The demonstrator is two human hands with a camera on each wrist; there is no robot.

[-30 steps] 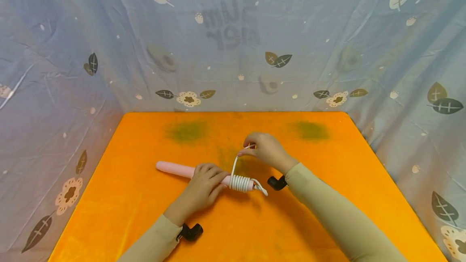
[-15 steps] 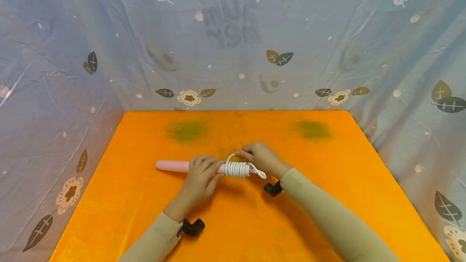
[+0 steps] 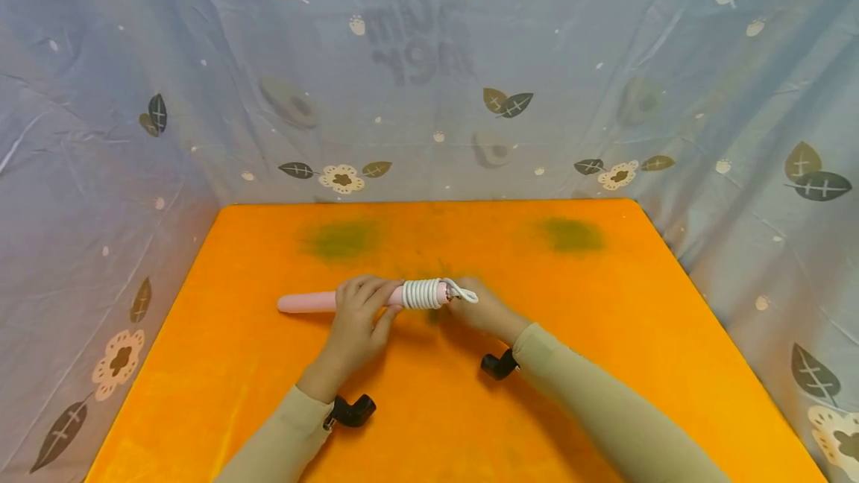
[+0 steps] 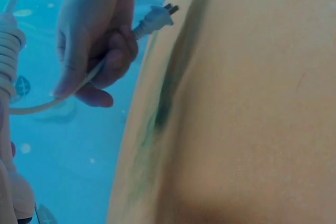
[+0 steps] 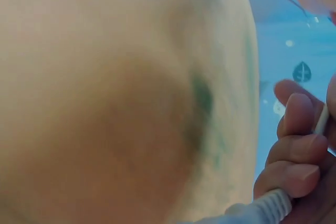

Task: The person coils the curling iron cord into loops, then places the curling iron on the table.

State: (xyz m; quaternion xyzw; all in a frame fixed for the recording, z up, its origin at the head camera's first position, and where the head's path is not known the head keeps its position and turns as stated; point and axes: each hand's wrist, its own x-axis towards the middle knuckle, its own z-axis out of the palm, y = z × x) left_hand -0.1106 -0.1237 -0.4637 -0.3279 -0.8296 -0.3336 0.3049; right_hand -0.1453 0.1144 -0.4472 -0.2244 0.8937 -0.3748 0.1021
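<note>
A slim pink wand-shaped appliance [image 3: 305, 302], like a hair iron, lies crosswise in my left hand [image 3: 362, 319], whose fingers and thumb grip its middle. White power cord [image 3: 423, 294] is wound in several tight coils round its right end, and a small loop sticks out past that end. My right hand [image 3: 486, 311] is just beyond the coils, its fingertips hidden behind the wand in the head view. In the left wrist view the right hand pinches the loose cord [image 4: 34, 109] running off the coils, and the two-pin plug [image 4: 153, 22] pokes out of its curled fingers.
The table [image 3: 570, 304] has an orange cover with greenish smudges toward the back. A pale blue patterned curtain [image 3: 429, 80] encloses the back and both sides. Black wrist camera mounts [image 3: 353, 411] stick out from both sleeves.
My right hand has come down from above the wand to behind its corded end, drawing the loose cord round it. The left hand has raised that end, so the wand lies more level.
</note>
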